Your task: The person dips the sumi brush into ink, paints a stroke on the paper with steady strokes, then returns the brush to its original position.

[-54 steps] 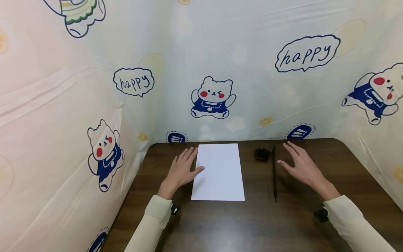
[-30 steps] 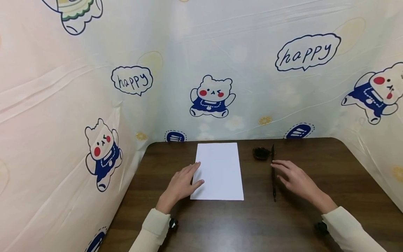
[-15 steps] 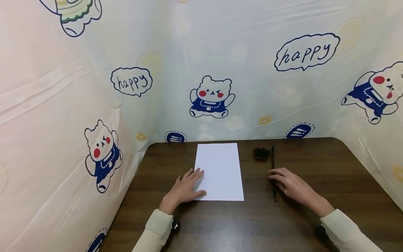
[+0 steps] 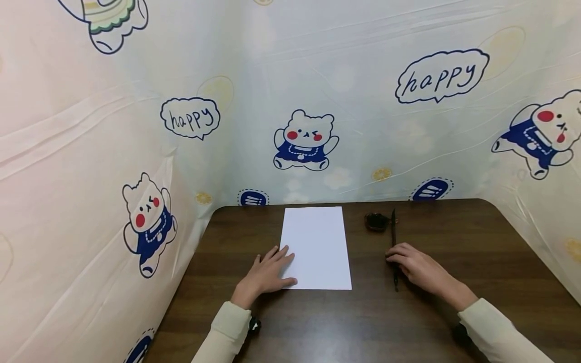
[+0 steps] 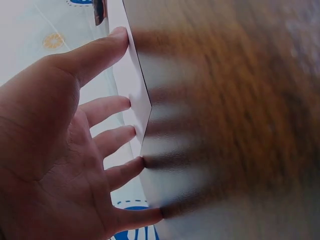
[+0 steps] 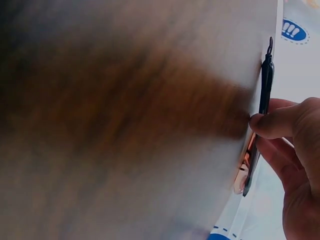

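At far left a creased, pale curtain [image 4: 254, 156] printed with bears hangs beside the bench [image 4: 313, 327], then runs behind it. The bench is dark brown, wood-grained and glossy, with rounded far corners. A pale sleeve [image 4: 229, 322] leads to the left hand [image 4: 265, 276], fingers spread wide, thumb and some fingertips on the left edge of the white sheet [image 4: 317, 247], the little finger on the bench. The sheet is smooth, blank and rectangular, lying flat. Well apart to its right sits a small, dark, rounded object [image 4: 376, 222], crowding the far end of the brush [image 4: 394, 229]; whether they touch is unclear. The brush is slim, straight and dark, a loop at its near end. The right hand [image 4: 415, 266] pinches its shaft between thumb and fingers.
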Available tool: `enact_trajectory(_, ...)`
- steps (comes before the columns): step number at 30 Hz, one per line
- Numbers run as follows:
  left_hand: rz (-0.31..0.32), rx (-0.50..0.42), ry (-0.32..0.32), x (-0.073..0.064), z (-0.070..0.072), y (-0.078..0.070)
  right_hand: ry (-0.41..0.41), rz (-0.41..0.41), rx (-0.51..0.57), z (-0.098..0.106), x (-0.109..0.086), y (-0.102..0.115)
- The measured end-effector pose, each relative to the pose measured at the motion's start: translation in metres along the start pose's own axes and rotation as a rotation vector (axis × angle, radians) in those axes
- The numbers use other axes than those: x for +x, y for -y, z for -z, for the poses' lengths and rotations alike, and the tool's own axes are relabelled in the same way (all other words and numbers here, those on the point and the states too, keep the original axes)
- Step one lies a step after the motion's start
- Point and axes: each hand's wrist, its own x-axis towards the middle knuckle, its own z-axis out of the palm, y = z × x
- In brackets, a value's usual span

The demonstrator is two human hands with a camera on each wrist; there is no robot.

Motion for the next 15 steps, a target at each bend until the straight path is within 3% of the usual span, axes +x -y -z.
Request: enact_trajectory(15,0.004,0.001,0.018,0.0,-0.0006,-0.0018,0.0,0.071,-0.036,-0.0044,0.0049,-0.0034)
